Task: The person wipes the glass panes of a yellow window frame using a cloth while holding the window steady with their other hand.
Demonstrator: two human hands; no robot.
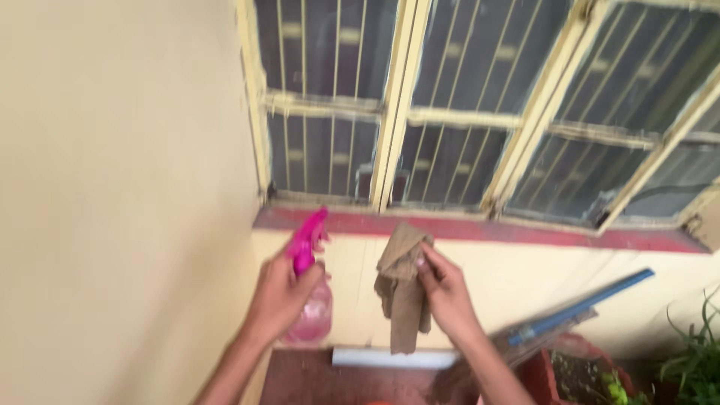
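**Pink spray bottle and brown rag held up below the window**

Pink plastic fills the left hand [281, 292]: its fingers are wrapped tight round the neck of a spray bottle [309, 289], nozzle tilted up toward the red sill [525, 231]. Just beside it, the right hand [448, 294] pinches a brown rag [401, 289] that hangs limp in front of the cream wall [112, 187]. Above stands a barred window [450, 105]; a blue-handled tool [577, 306] leans low at the right, near potted plants [694, 364].
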